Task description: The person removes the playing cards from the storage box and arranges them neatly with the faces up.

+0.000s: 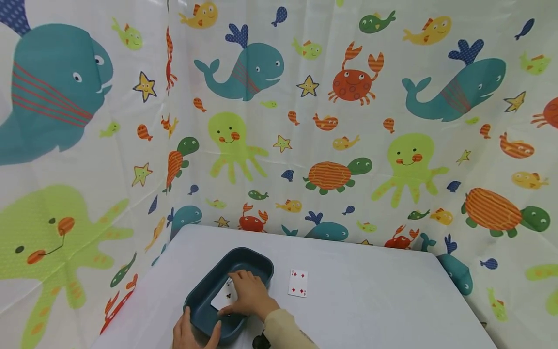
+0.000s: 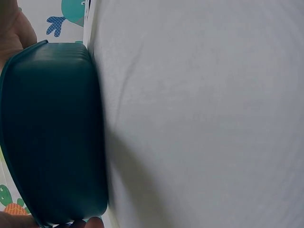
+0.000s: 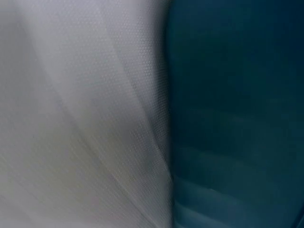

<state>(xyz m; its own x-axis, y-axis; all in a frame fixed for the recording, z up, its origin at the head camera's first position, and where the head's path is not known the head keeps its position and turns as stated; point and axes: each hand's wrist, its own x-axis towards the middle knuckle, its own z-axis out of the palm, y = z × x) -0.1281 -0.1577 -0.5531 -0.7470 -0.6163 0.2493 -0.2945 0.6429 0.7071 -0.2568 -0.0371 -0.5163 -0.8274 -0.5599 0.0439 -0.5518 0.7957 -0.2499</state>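
A dark teal oblong tub [image 1: 205,281] stands slanted on the white table. The left hand [image 1: 192,334] holds its near end, fingers against one side and the thumb on the other; in the left wrist view, fingertips [image 2: 95,222] curl at the tub's side. Inside the tub, the right hand [image 1: 253,295] grips a white playing card [image 1: 220,298] with black pips, fingers at its far edge and thumb at its near edge. Part of that card is hidden under the hand. The right wrist view shows only the tub's outer wall [image 3: 237,118] and white cloth.
To the right of the tub, a four of diamonds [image 1: 298,283] lies face up on the white table [image 1: 370,300]. A curtain [image 1: 270,203] printed with sea animals hangs behind the table and along its left side. A small black object [image 1: 261,341] shows at the right sleeve.
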